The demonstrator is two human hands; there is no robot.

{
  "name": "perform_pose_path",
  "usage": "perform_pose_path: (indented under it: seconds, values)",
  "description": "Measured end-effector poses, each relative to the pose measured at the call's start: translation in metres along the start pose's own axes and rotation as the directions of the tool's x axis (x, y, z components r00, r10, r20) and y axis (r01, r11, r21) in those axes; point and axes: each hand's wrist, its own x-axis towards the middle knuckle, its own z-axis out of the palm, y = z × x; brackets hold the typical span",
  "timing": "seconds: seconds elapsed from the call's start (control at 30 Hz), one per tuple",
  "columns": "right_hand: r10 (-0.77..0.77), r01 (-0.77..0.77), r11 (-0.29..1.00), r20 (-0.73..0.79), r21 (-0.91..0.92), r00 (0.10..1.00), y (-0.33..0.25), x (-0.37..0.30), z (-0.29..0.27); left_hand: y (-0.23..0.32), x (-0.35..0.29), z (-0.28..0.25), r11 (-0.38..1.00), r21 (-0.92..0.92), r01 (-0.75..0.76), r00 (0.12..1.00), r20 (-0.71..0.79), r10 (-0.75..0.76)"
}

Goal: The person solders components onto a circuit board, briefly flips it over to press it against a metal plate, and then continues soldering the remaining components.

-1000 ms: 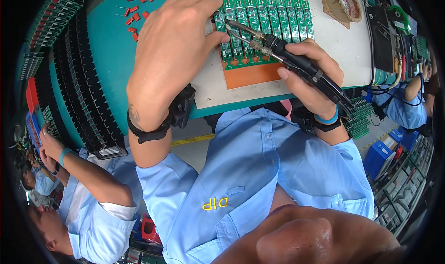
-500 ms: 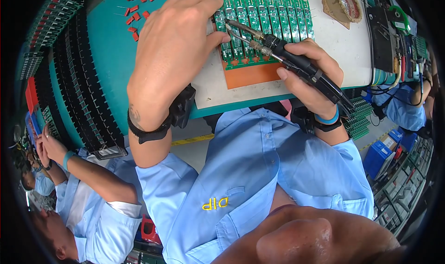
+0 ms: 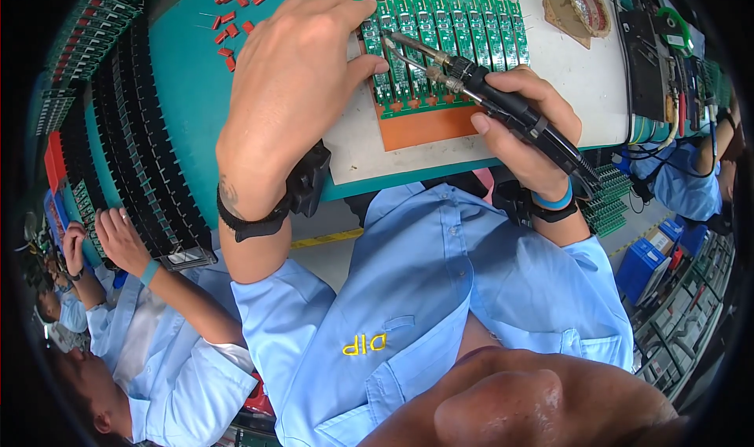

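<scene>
My right hand (image 3: pixel 538 129) is closed around the black handle of a soldering iron (image 3: pixel 470 76) that has a thin feed tube beside its shaft. Its tip touches or hovers just over the left part of a green circuit board panel (image 3: pixel 475 34), a row of narrow boards side by side. Along the panel's left edge, my left hand (image 3: pixel 290 86) grips with index finger at the top corner and thumb lower down; its other fingers are hidden behind the hand. Beneath the panel an orange plate (image 3: pixel 432 130) sticks out toward me.
Several red components (image 3: pixel 232 31) with wire leads lie on the green mat (image 3: pixel 184 62). Black racks (image 3: pixel 137 125) of boards stand at left, near a co-worker's hand (image 3: pixel 122 239). A roll in a cardboard holder (image 3: pixel 581 11) sits at the back right. Stacked boards (image 3: pixel 605 203) are beyond my right wrist.
The iron and both my hands stay almost in place, with only a slight shift of the feed tube. At left, the co-worker's hands have moved apart, one now by the rack.
</scene>
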Motion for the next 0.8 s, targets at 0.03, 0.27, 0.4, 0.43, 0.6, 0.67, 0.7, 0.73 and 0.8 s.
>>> perform_pose_path:
  seconds: [0.03,0.27,0.4,0.43,0.6,0.67,0.7,0.73,0.8]
  values:
    - [0.014,-0.014,1.000,-0.004,0.005,1.000,0.000,-0.001,-0.001,0.000,0.000,0.000,1.000,0.001,-0.001,1.000,-0.001,0.001]
    - [-0.020,0.021,1.000,-0.043,0.022,0.999,0.000,-0.017,-0.030,0.000,0.000,-0.002,1.000,-0.008,-0.015,1.000,0.007,0.015]
    - [0.024,-0.018,1.000,-0.487,0.016,0.873,0.012,-0.031,-0.061,0.002,0.002,-0.006,1.000,0.008,0.008,1.000,0.029,-0.009]
    - [0.057,0.060,0.986,-0.643,0.158,0.764,0.020,-0.030,-0.065,0.001,0.003,-0.007,1.000,0.012,-0.008,0.999,0.032,0.008]
    - [0.131,-0.189,0.982,-0.651,-0.019,0.747,0.059,-0.029,-0.087,-0.005,0.006,-0.003,0.999,0.017,-0.032,0.999,0.023,0.031]
    - [0.085,-0.139,0.990,-0.623,-0.039,0.778,0.067,-0.034,-0.083,-0.003,0.006,-0.009,1.000,0.008,0.012,0.998,0.069,-0.013]
    - [0.061,-0.113,0.992,-0.608,-0.048,0.791,0.069,-0.036,-0.081,-0.004,0.003,-0.010,1.000,0.025,-0.016,0.997,0.076,0.014]
    - [0.058,-0.109,0.993,-0.637,-0.041,0.769,0.072,-0.036,-0.080,-0.008,0.001,-0.009,0.999,0.013,0.030,0.998,0.046,-0.030]
    - [0.047,-0.045,0.999,-0.619,0.019,0.784,0.076,-0.038,-0.078,-0.005,0.001,-0.017,0.993,-0.007,0.115,0.993,-0.009,-0.115]
